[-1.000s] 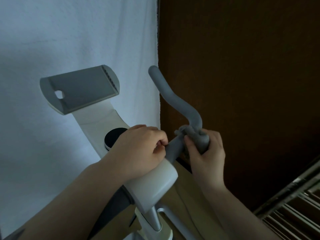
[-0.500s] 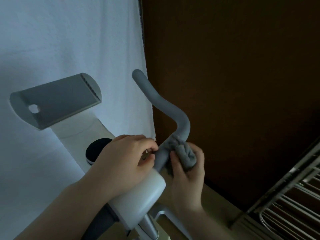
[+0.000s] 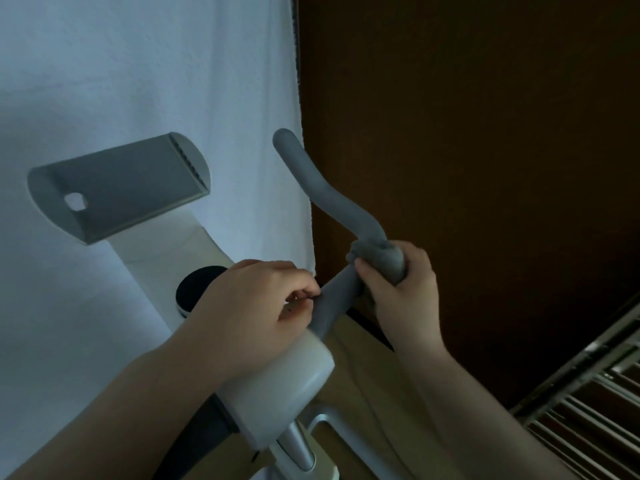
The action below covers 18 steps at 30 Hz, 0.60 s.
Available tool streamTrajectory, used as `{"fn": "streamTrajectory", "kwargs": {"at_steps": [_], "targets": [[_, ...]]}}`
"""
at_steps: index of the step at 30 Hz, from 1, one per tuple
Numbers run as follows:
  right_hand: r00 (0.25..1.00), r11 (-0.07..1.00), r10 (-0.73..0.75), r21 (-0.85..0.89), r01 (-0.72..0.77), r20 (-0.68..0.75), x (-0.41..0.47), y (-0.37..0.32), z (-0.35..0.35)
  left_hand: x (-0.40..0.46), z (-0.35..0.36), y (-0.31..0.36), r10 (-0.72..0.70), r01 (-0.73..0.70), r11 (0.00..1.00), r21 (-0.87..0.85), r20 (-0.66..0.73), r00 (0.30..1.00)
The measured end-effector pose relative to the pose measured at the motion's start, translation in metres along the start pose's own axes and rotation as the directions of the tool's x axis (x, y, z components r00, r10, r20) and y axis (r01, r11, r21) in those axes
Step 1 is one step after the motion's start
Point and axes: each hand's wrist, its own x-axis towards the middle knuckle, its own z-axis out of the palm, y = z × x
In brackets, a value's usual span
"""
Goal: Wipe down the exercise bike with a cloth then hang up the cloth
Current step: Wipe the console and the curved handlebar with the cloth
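Right hand [image 3: 403, 292] is gripping the grey cloth [image 3: 379, 258] wrapped round the bike's [image 3: 277, 386] handlebar [image 3: 325, 195] bend, right of centre, left hand [image 3: 256, 306] is curling on the bar's base, holding nothing else, no writing readable.

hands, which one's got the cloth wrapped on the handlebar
The right hand: it grips the grey cloth bunched round the grey handlebar. The left hand holds no cloth, resting curled by the bar's base.
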Motion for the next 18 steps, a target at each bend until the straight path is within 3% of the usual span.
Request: {"fn": "streamTrajectory", "kwargs": {"at_steps": [2, 4, 7, 9, 13, 16, 18], "targets": [[0.96, 0.942, -0.17, -0.249, 0.224, 0.221, 0.012, -0.011, -0.012, 0.001, -0.001, 0.001, -0.002, 0.002, 1.0, -0.011, 0.017, 1.0], [0.912, 0.837, -0.125, -0.451, 0.308, 0.391, 0.033, -0.026, -0.021, 0.003, -0.003, 0.001, 0.003, -0.003, 1.0, -0.018, 0.02, 1.0], [0.918, 0.646, -0.051, -0.688, 0.33, 0.393, 0.057, -0.041, -0.019, 0.003, -0.006, -0.001, 0.021, -0.021, 1.0, 0.0, 0.036, 0.999], [0.898, 0.639, -0.003, -0.69, 0.34, 0.439, 0.056, -0.047, -0.006, 0.001, -0.007, -0.004, 0.0, -0.001, 1.0, 0.025, 0.054, 0.999], [0.791, 0.674, 0.174, -0.656, 0.339, 0.587, 0.053, -0.063, 0.007, 0.0, -0.013, -0.013, -0.015, 0.016, 0.996, 0.088, -0.014, 1.0], [0.862, 0.541, 0.117, -0.759, 0.362, 0.494, 0.058, -0.063, 0.004, -0.003, -0.02, -0.015, -0.051, 0.048, 0.985, 0.167, 0.019, 0.999], [0.874, 0.542, 0.058, -0.751, 0.378, 0.482, 0.043, -0.061, 0.01, -0.006, -0.024, -0.013, -0.049, 0.042, 0.982, 0.185, 0.037, 0.998]]}}
